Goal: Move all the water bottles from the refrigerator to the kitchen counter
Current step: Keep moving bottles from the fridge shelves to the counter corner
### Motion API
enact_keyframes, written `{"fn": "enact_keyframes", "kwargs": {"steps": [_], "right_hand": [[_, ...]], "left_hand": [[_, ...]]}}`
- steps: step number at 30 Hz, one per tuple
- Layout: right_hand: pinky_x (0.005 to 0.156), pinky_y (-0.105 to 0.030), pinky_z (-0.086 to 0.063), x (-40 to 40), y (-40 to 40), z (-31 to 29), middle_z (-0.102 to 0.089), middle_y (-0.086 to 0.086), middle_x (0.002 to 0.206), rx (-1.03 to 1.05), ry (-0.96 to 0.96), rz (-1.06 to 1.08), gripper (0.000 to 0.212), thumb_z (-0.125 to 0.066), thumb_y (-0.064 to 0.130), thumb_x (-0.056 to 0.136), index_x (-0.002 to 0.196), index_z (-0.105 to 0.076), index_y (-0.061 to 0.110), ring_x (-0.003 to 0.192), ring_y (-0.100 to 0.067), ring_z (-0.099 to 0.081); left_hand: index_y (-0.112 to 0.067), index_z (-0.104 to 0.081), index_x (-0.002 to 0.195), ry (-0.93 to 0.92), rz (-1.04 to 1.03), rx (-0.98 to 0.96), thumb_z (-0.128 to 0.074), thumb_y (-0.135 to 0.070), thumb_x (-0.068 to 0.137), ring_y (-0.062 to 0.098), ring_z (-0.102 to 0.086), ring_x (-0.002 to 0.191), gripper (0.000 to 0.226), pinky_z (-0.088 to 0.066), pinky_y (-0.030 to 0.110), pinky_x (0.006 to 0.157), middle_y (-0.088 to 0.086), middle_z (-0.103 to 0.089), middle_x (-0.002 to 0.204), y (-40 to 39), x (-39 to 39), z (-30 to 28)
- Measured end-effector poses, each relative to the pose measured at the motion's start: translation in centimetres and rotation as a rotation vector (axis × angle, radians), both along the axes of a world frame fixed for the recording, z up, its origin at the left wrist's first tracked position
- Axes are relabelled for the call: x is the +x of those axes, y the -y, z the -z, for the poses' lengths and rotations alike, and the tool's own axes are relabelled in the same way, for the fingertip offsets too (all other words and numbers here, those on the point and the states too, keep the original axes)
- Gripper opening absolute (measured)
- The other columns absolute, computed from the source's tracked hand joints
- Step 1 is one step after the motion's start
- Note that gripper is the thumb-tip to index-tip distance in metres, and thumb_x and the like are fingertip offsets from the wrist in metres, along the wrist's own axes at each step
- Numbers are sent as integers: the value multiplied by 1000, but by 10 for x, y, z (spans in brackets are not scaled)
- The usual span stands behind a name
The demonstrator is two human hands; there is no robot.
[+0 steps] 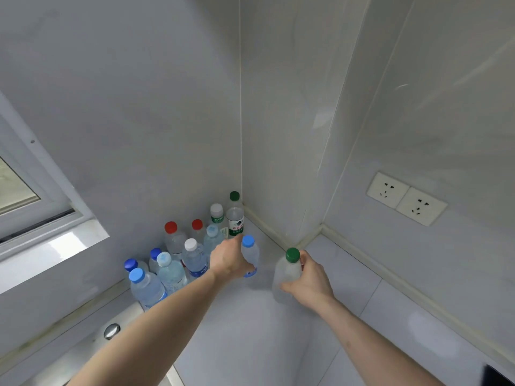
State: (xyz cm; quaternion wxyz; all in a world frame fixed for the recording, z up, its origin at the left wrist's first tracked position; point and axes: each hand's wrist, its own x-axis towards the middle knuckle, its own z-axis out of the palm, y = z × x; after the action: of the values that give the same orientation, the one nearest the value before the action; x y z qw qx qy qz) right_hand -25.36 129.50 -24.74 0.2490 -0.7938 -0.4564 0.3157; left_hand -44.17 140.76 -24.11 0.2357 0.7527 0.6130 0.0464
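Both forearms extend over the white counter [348, 277]. The right hand [309, 282] grips a green-capped bottle [287, 274], fingers wrapped round its body; the bottle stands upright on the counter. Just beyond, the left hand [230, 259] holds a blue-capped bottle [250, 254], fingers curled round its lower body. Behind and left, a cluster of bottles [192, 252] stands upright in the wall corner. Two wall sockets [407, 197] sit farther right.

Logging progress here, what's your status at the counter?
Left hand grips blue-capped bottle. Right hand grips green-capped bottle. Bottle cluster in the corner, nothing blocking.
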Motion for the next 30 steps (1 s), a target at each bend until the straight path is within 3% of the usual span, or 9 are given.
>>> {"fn": "enact_keyframes", "kwargs": {"steps": [5, 9, 12, 18, 22, 27, 30], "right_hand": [[89, -35, -57, -5, -38, 5, -68, 8, 113, 44, 17, 14, 62, -92, 22, 56, 109, -60, 31, 103, -18, -68], [90, -34, -56, -8, -69, 10, -67, 2, 116, 62, 28, 20, 62, -91, 17, 57, 111, -62, 27, 107, -22, -67], [91, -33, -56, -10, -91, 14, -68, -2, 115, 62, 40, 14, 62, -92, 15, 58, 112, -64, 23, 108, -25, -68], [92, -33, -55, -19, -130, 20, -66, -3, 121, 33, 48, 7, 69, -96, 19, 62, 122, -63, 18, 112, -26, -66], [93, -34, -55, -29, -151, 24, -68, -2, 122, 14, 62, -29, 71, -98, 22, 62, 123, -62, 20, 113, -26, -66], [90, -36, -57, -40, -172, 27, -71, -4, 120, 9, 79, -80, 61, -93, 15, 65, 119, -66, 17, 111, -28, -69], [85, -33, -56, -46, -177, 25, -73, -5, 118, 1, 90, -139, 41, -83, 12, 76, 114, -68, 15, 108, -29, -69]], "left_hand": [[-24, -52, 132, 8, -38, -15, -79, -29, 68, 24, -64, 90, 70, -57, 33, 71, -2, -65, 102, -26, 3, 12], [-23, -48, 140, 29, -74, -35, -78, -22, 70, 26, -66, 104, 77, -58, 35, 76, 1, -67, 114, -41, 3, 18], [-20, -54, 130, 77, -115, -39, -79, -19, 69, 25, -66, 105, 66, -59, 37, 80, 1, -66, 117, -51, 1, 23], [-18, -56, 115, 124, -172, -49, -75, -16, 74, 23, -64, 97, 46, -57, 35, 74, 0, -65, 109, -60, 1, 30], [-19, -51, 118, 172, -178, -8, -70, -17, 82, 25, -64, 96, 41, -54, 36, 71, 1, -64, 108, -61, 3, 28], [-14, -51, 136, 239, -99, 153, -54, -4, 93, 30, -63, 98, 44, -54, 43, 80, 10, -66, 112, -61, 3, 14], [-12, -58, 127, 237, -51, 206, -50, 1, 91, 34, -64, 94, 39, -55, 47, 77, 11, -67, 113, -59, 0, 9]]}}
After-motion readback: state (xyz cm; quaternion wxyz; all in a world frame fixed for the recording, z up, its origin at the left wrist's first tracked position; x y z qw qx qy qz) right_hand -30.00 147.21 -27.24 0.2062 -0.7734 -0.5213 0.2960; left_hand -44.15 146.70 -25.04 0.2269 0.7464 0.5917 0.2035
